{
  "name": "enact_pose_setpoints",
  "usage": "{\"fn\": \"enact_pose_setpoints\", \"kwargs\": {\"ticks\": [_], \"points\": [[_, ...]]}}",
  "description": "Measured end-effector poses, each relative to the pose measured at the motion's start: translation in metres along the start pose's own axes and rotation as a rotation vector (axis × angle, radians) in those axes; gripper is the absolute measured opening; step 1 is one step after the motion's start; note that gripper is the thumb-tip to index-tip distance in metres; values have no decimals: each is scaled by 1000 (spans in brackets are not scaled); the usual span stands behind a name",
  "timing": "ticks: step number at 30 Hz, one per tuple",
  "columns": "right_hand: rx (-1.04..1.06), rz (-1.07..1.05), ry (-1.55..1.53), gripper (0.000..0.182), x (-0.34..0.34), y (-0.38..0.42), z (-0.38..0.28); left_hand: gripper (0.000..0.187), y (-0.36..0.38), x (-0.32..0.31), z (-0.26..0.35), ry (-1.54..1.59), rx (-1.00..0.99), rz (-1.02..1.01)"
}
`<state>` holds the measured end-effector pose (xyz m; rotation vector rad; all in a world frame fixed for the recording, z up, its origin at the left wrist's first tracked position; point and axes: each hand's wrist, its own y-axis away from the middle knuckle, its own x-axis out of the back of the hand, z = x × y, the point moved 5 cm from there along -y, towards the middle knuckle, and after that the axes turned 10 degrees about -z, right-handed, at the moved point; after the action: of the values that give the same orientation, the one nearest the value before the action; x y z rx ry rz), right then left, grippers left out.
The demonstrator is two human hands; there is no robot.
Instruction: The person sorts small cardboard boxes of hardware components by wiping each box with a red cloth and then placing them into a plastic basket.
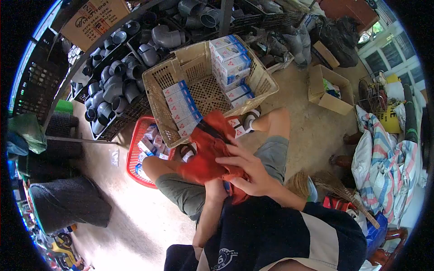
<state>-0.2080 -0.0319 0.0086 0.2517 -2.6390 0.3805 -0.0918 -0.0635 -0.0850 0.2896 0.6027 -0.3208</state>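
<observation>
A red cloth (205, 156) with a dark band is bunched over my lap. My left hand (216, 189) is mostly under the cloth, its fingers hidden, with a bit of something blue beside it. My right hand (251, 169) lies on the cloth from the right, fingers spread. Just beyond stands a beige plastic crate (156, 86) with small white-and-blue boxes (178, 106) in a row on its left and stacked boxes (230, 63) on its right. A red basket (132, 158) at the left holds several small boxes (147, 145).
Grey pipe fittings (113, 86) fill black crates at the upper left, below a large carton (92, 22). An open cardboard box (332, 90) stands at the right, near striped sacks (384, 162) and a straw broom (348, 194). Dark fabric (70, 201) hangs at the left.
</observation>
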Motion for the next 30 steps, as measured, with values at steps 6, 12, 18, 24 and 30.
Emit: {"fn": "enact_pose_setpoints", "kwargs": {"ticks": [6,12,18,24,30], "points": [[-101,101,-97,38,-6,39,21,70,-23,7,-14,414,121,-158],[-38,398,197,17,31,3,14,35,5,-16,-13,-215,34,-45],[-168,269,104,15,13,19,4,45,-4,-19,4,-328,3,-36],[-224,417,48,17,20,-3,17,35,6,-23,11,-219,92,-45],[-237,319,84,23,20,-13,-1,39,3,-18,7,-92,145,43]]}}
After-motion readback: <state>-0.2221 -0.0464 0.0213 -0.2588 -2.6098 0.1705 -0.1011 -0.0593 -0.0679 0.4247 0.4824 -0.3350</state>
